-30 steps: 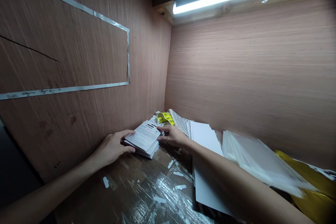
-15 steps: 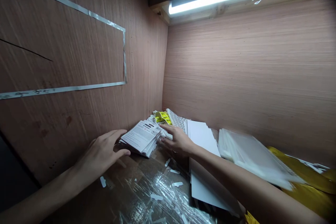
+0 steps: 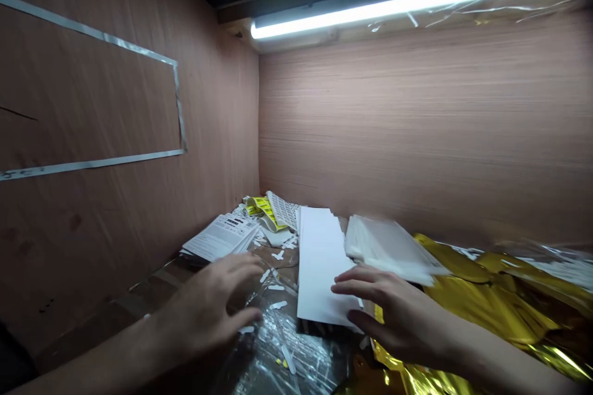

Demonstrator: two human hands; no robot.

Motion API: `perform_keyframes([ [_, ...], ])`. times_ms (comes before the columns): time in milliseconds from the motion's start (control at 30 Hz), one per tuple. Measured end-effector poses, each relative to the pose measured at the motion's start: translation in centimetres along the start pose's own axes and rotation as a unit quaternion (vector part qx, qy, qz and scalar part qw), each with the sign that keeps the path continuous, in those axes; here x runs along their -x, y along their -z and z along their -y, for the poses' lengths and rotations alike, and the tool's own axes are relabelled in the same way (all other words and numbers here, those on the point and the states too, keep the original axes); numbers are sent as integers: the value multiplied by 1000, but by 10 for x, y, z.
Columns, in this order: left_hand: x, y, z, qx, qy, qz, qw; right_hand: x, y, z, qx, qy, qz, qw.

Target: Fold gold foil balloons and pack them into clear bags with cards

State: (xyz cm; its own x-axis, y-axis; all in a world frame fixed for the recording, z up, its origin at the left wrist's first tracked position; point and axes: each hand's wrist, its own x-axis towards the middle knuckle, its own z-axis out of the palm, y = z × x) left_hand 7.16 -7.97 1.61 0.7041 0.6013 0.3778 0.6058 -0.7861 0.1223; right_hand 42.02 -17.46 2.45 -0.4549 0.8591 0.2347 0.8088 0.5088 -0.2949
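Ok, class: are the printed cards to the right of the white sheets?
No, the printed cards lie to the left of the white sheets.

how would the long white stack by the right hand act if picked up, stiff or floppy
The white stack is probably fairly stiff, since its top looks flat and straight-edged. It may slip apart into separate pieces: the edges are offset near its far end and no band shows around it. Lying flat, it seems unlikely to roll or tip.

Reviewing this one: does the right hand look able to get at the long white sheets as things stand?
Probably yes: the right hand, open, is right at the near right edge of the long white sheets, with nothing apparent between. Actual contact is hard to tell.
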Motion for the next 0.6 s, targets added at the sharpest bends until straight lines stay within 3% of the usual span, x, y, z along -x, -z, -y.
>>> perform_keyframes([
  [33,0,-2,-22,59,-69,-15,996,14,8,6,-22,-11,25,999],
  [100,-4,-8,-63,191,-246,-29,950,40,24,17,-64,-46,93,993],
  [133,-7,-13,-79,230,-328,6,916,53,30,21,-75,-57,133,987],
  [200,-14,-24,-100,257,-425,100,862,74,36,27,-72,-70,191,976],
  [267,-18,-35,-110,253,-439,165,846,90,36,29,-50,-68,207,975],
  [333,-19,-39,-115,251,-416,186,854,101,33,28,-27,-76,200,977],
  [500,-13,-27,-129,202,-372,169,890,110,34,25,20,-88,187,978],
  [600,-10,-30,-135,165,-391,131,896,118,41,25,48,-92,152,983],
])
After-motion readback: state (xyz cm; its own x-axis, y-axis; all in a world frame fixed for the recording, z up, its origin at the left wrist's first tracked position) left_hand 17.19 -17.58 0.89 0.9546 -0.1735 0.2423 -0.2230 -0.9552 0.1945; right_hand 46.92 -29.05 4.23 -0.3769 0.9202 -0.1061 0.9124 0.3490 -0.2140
